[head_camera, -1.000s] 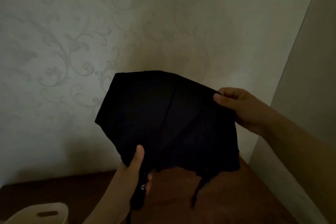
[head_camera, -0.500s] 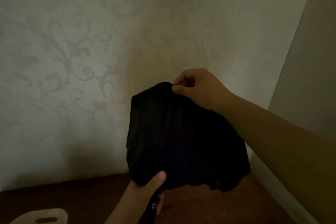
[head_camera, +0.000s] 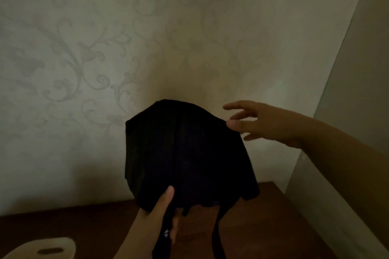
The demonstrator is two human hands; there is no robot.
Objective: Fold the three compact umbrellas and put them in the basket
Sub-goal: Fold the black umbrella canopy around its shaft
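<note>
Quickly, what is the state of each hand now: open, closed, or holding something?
Left hand: grips the black umbrella at its handle.
Right hand: open, fingers spread, by the umbrella's upper right edge, holding nothing.

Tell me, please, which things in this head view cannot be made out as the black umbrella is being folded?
- Basket: cut off by the bottom edge; its contents are out of sight.
- The other two umbrellas: not in view.
- Umbrella: dim light hides its folds; the handle is wrapped by the left hand.
- Strap: runs off the bottom edge.
- Right hand: whether its spread fingers touch the fabric is unclear.
</note>
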